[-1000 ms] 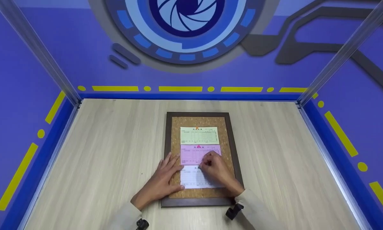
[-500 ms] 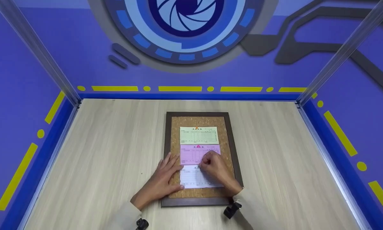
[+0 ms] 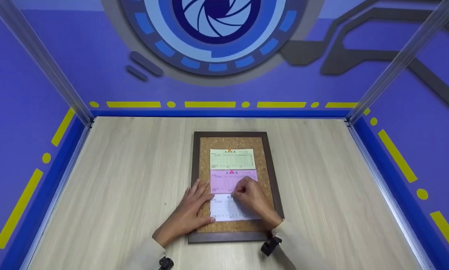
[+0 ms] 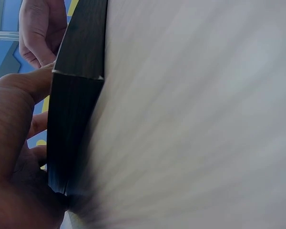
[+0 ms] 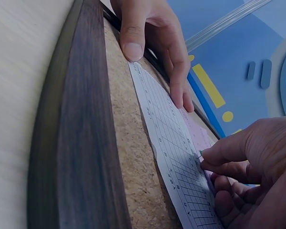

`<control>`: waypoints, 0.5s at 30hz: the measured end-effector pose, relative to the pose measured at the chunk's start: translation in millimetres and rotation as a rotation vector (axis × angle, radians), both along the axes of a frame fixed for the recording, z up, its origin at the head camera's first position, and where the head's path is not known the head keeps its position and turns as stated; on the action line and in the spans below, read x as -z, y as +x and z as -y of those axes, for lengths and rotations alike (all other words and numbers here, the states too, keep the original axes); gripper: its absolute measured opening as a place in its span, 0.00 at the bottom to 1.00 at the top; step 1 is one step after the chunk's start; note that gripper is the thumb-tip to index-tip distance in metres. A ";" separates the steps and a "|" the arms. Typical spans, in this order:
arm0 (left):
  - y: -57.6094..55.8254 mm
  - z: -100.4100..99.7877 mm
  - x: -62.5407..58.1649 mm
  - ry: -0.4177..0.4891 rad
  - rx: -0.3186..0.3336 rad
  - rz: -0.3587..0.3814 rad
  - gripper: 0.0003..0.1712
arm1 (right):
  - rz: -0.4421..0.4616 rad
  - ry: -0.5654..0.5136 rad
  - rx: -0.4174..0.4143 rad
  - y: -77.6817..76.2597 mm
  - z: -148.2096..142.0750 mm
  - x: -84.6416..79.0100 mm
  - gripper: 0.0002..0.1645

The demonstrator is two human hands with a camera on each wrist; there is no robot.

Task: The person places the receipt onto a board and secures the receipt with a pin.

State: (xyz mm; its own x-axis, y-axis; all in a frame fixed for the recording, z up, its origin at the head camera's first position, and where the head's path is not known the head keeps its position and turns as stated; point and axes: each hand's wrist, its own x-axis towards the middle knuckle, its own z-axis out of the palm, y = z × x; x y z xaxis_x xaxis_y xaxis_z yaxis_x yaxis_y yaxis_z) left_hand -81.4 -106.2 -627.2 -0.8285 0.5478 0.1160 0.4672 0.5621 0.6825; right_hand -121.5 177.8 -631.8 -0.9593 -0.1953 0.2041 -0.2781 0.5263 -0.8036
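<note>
In the head view a framed corkboard (image 3: 230,227) lies on the table, bearing a green form (image 3: 232,159), a purple form (image 3: 220,183) and a white form (image 3: 224,212) in a column. My left hand (image 3: 189,212) rests spread on the board's left side, thumb and a fingertip at the white form's left edge. With thumb and forefinger, my right hand (image 3: 252,195) pinches a push pin (image 5: 200,156) at the white form's top edge. Only a green bit and the thin needle show in the right wrist view; the fingers hide the remainder.
An orange pin (image 3: 229,150) sits at the top of the green form, a red pin (image 3: 231,172) at the top of the purple one. The wooden table (image 3: 134,168) surrounds the board, with blue walls (image 3: 78,63) at the back and sides.
</note>
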 end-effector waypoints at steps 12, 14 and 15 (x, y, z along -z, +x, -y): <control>0.1 0.9 0.6 0.008 0.001 0.013 0.43 | 0.102 0.058 0.018 6.3 7.6 -31.7 0.10; 0.7 1.2 0.3 0.011 0.000 0.018 0.43 | 0.108 0.080 0.024 6.0 8.4 -33.3 0.11; 0.7 1.1 0.2 0.011 -0.001 0.019 0.43 | 0.109 0.083 0.028 5.9 8.5 -33.4 0.11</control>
